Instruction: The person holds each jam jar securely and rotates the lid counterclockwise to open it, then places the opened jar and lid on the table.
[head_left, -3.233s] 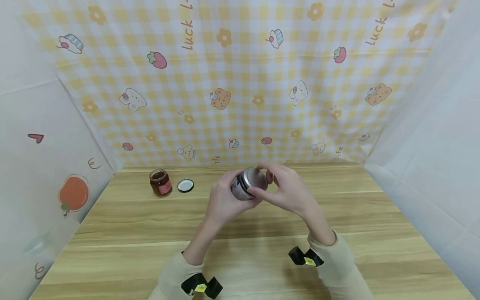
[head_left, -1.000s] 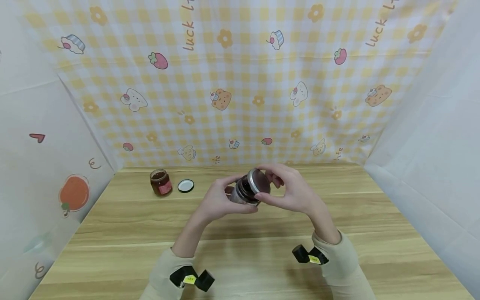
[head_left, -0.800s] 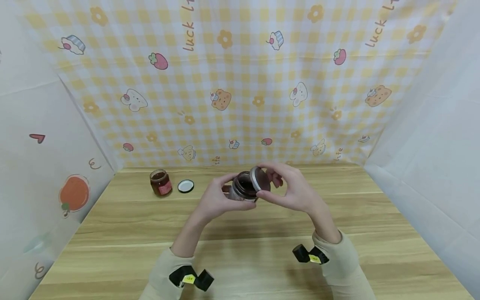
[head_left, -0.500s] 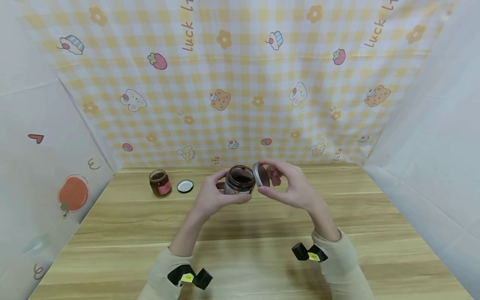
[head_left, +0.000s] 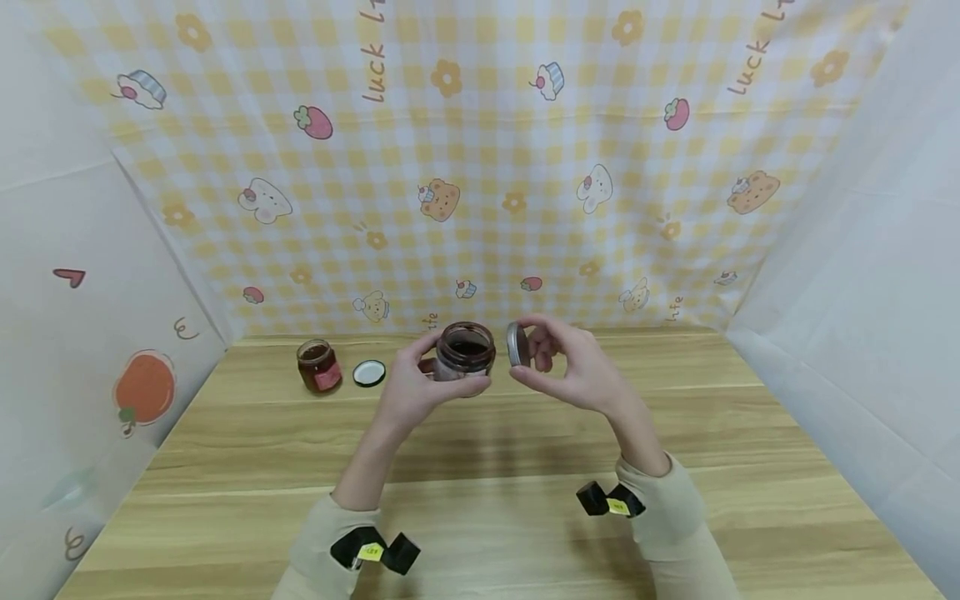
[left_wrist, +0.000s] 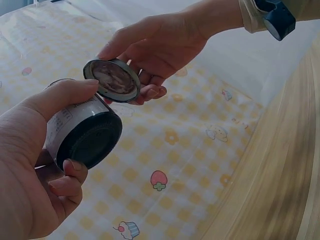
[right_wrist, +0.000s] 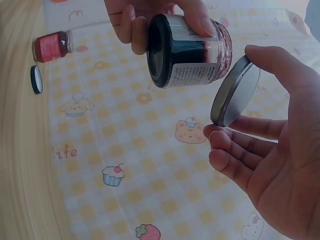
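My left hand (head_left: pixel 411 390) grips a glass jam jar (head_left: pixel 467 360) by its sides, above the middle of the table. The jar's mouth is uncovered, and dark contents show inside. Pinched by its edge between the thumb and fingers of my right hand (head_left: pixel 576 367) is a silver metal lid (head_left: pixel 517 345), apart from the jar and just right of its mouth. In the left wrist view the inner face of the lid (left_wrist: pixel 112 80) is smeared. A white printed label wraps the jar (right_wrist: pixel 187 52) in the right wrist view.
At the table's back left stands another uncovered jar (head_left: pixel 319 367) with a red label. A lid (head_left: pixel 369 373) lies beside it, white inside up. Behind the wooden table (head_left: pixel 480 517) hangs a yellow checked cloth (head_left: pixel 480 150); white sheets flank both sides.
The lid has come off the held jar. My left hand has moved left with the jar and turned its mouth upward, while my right hand keeps the lid to the right.
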